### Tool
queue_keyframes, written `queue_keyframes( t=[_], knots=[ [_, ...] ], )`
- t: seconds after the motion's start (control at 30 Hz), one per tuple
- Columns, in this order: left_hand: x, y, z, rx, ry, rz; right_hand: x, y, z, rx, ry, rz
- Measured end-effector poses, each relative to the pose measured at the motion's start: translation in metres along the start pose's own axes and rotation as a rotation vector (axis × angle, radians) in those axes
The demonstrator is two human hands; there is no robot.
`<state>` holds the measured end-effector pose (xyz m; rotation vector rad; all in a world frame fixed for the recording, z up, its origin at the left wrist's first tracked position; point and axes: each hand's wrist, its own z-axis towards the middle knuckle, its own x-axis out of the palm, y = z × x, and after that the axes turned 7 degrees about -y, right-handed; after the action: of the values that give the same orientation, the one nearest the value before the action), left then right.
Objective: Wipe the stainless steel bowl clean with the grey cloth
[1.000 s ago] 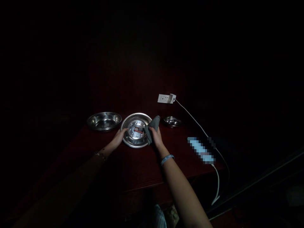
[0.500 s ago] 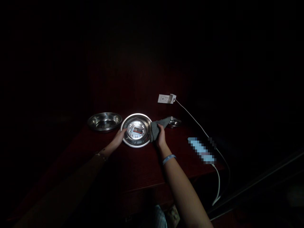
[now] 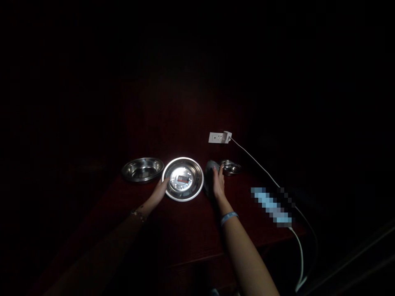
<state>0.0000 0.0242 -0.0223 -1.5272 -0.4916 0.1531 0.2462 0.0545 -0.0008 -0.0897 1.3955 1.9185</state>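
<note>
My left hand (image 3: 159, 190) grips the left rim of a shiny steel basin (image 3: 175, 192), thumb over the edge and fingers hidden beneath. The basin is tilted toward me, with a dark and orange label on its inner bottom. Just right of its rim, apart from it, my right hand (image 3: 218, 183) is closed on a grey cloth (image 3: 210, 174), which is partly hidden by the hand. Beyond that hand stands a small steel bowl (image 3: 233, 167). To the left of the held basin sit nested steel basins (image 3: 142, 169).
A white wall socket (image 3: 216, 137) holds a plugged charger (image 3: 227, 137). Its white cable (image 3: 256, 160) runs right, past a blurred-out bright device (image 3: 273, 205), on the dark red table (image 3: 191, 234). The surroundings are very dark.
My right hand with the cloth has come away from the basin's right rim and moved rightward, nearer the small bowl. My left hand still holds the basin. The whole view has shifted slightly.
</note>
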Motion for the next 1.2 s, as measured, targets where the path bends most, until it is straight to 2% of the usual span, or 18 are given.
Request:
queue_keyframes(
  t=[0.07,0.13,0.27,0.37,0.43,0.53,0.7,0.83,0.9,1.0,1.1,1.2],
  knots=[
    [-0.001,0.001,0.001,0.001,0.013,-0.005,-0.002,-0.001,0.002,0.107,0.027,-0.059],
    [-0.001,0.001,0.001,-0.006,0.007,0.001,-0.003,0.001,0.002,0.127,0.034,-0.039],
    [-0.001,0.0,0.002,-0.013,0.012,0.016,-0.001,0.006,0.001,0.031,-0.009,0.25],
    [-0.001,0.003,0.005,0.009,0.026,0.002,0.001,0.004,0.005,0.094,0.014,0.501],
    [-0.001,0.005,0.008,0.031,0.029,-0.003,0.002,0.0,0.008,0.128,0.052,0.541],
    [0.0,0.005,0.007,0.032,0.019,0.003,0.0,-0.005,0.005,0.073,0.038,0.304],
    [0.001,-0.003,0.001,-0.031,0.014,0.005,-0.013,0.0,-0.011,-0.034,-0.192,-0.311],
    [0.001,-0.005,0.001,-0.043,0.02,0.029,-0.019,0.013,-0.017,-0.124,-0.294,-0.499],
    [0.0,-0.004,0.002,-0.031,0.038,0.046,-0.019,0.016,-0.018,-0.211,-0.239,-0.52],
    [-0.001,0.0,0.004,-0.009,0.042,0.074,-0.013,0.014,-0.02,-0.323,-0.012,-0.549],
    [-0.003,0.005,0.007,0.022,0.052,0.077,-0.006,0.007,-0.021,-0.221,0.225,-0.61],
    [-0.004,0.008,0.008,0.043,0.071,0.061,-0.001,-0.001,-0.02,-0.14,0.349,-0.627]
  ],
)
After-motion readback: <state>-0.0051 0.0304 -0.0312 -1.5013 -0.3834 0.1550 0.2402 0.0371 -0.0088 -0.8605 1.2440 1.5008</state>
